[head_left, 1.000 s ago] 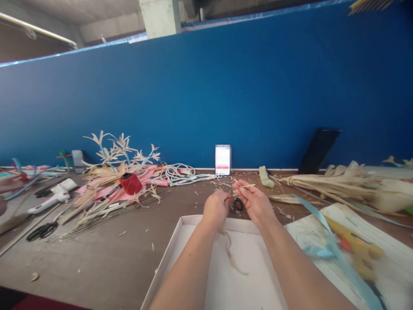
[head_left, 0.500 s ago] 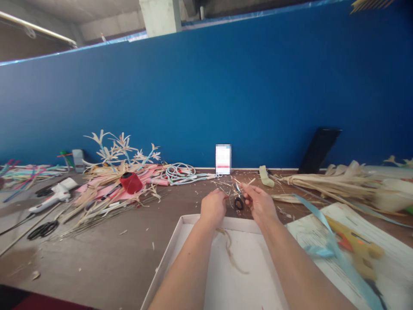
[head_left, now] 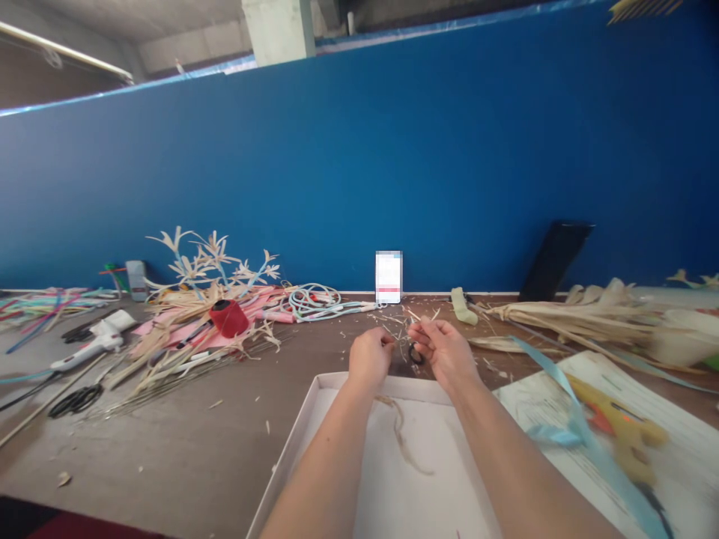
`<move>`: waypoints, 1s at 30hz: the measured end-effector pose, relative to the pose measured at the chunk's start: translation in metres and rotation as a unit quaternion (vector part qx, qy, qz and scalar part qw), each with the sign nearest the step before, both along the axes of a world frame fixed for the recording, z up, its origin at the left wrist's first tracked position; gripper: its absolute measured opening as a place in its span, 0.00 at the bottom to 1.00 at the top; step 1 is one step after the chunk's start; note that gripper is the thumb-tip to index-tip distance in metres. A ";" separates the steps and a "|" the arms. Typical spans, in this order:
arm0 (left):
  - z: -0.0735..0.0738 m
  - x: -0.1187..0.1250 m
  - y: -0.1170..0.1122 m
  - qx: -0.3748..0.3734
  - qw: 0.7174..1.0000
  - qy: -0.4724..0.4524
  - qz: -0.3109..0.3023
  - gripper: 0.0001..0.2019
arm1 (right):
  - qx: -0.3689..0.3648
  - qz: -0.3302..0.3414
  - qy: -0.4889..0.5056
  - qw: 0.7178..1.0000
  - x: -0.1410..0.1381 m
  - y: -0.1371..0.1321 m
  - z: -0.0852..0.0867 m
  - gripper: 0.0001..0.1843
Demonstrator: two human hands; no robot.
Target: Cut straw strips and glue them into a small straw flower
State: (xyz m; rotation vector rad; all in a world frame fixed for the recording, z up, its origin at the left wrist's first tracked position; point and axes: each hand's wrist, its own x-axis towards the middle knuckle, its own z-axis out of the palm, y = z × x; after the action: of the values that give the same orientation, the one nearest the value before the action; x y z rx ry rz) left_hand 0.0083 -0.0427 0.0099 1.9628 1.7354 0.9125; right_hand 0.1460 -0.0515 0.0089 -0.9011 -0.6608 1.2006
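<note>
Over the far edge of a white shallow box point(head_left: 331, 380), my two hands are held close together with a small gap between them. My left hand point(head_left: 369, 358) is closed, its fingertips bent inward; whatever they pinch is hidden. My right hand point(head_left: 448, 352) has thumb and forefinger pressed together, and what lies between them is too small to make out. Just below its fingers shows a black handle loop of scissors point(head_left: 416, 354), the rest covered by the hand. Thin pale scraps are strewn behind the hands. A brown twisted cord point(head_left: 400, 430) lies in the box.
A phone point(head_left: 389, 277) leans on the blue wall. To the left are a red spool point(head_left: 229, 318), dried-fibre flowers point(head_left: 194, 266), a white glue gun point(head_left: 98, 343) and dark scissors point(head_left: 76, 400). At right lie a yellow glue gun point(head_left: 623, 434), light-blue ribbon point(head_left: 553, 370) and a fibre bundle point(head_left: 539, 313).
My right hand has shifted slightly left toward my left hand and now covers most of the scissors, whose blade and handle showed before. My left hand has barely moved.
</note>
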 end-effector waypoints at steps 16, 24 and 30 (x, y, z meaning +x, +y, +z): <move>-0.002 -0.001 0.001 0.076 0.992 0.023 -0.096 0.11 | 0.036 -0.005 0.037 0.999 0.006 0.005 -0.004 0.12; -0.002 -0.004 0.000 0.076 0.992 0.071 -0.077 0.11 | -0.019 -0.042 -0.034 0.998 0.008 0.004 -0.004 0.15; 0.001 -0.002 -0.003 0.092 0.993 0.049 -0.053 0.06 | -0.014 -0.046 -0.024 0.999 0.004 0.003 -0.005 0.15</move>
State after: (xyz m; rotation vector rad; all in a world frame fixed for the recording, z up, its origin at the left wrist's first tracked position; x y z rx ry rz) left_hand 0.0067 -0.0453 0.0109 2.2281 1.6305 0.9846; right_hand 0.1503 -0.0485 0.0040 -0.9762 -0.6352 1.1112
